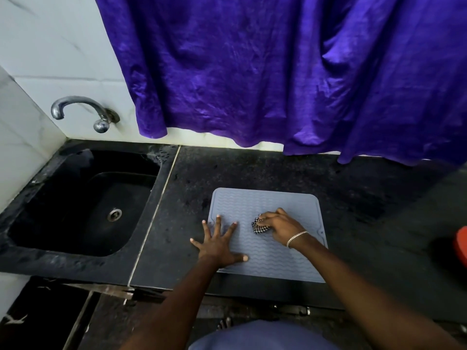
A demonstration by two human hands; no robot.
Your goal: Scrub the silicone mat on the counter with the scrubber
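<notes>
A grey-blue silicone mat [262,203] with wavy ridges lies flat on the black counter [353,198], near its front edge. My left hand [217,245] presses flat on the mat's left edge, fingers spread, with some fingers on the counter. My right hand [279,224] grips a small black-and-white mesh scrubber [259,227] and holds it against the middle of the mat. A silver bracelet sits on my right wrist.
A black sink [50,198] with a steel drain is set into the counter on the left, under a wall tap [75,107]. A purple curtain [278,72] hangs over the counter's back edge. A red object [461,245] shows at the right border.
</notes>
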